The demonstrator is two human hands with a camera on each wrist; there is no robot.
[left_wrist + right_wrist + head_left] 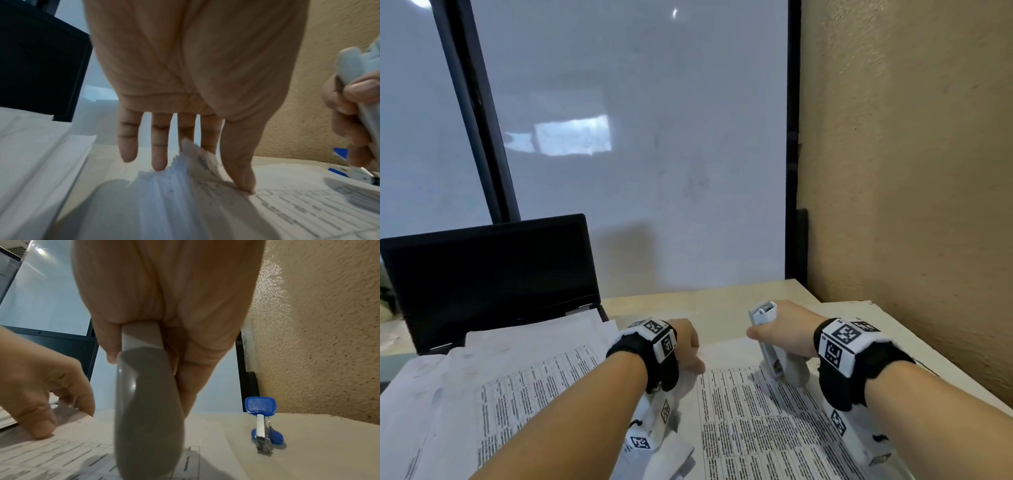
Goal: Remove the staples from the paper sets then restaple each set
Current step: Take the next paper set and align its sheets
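Midway, probably at the restapling step. Right hand (784, 330) wrapped round the stapler (148, 410), above the set (756, 421) at 6 o'clock on the surface (709, 301). Left hand (185, 91) fingers (158, 146) straight, thumb pressing the top corner. Blue remover (264, 423) at 3 o'clock, in wrist views only.
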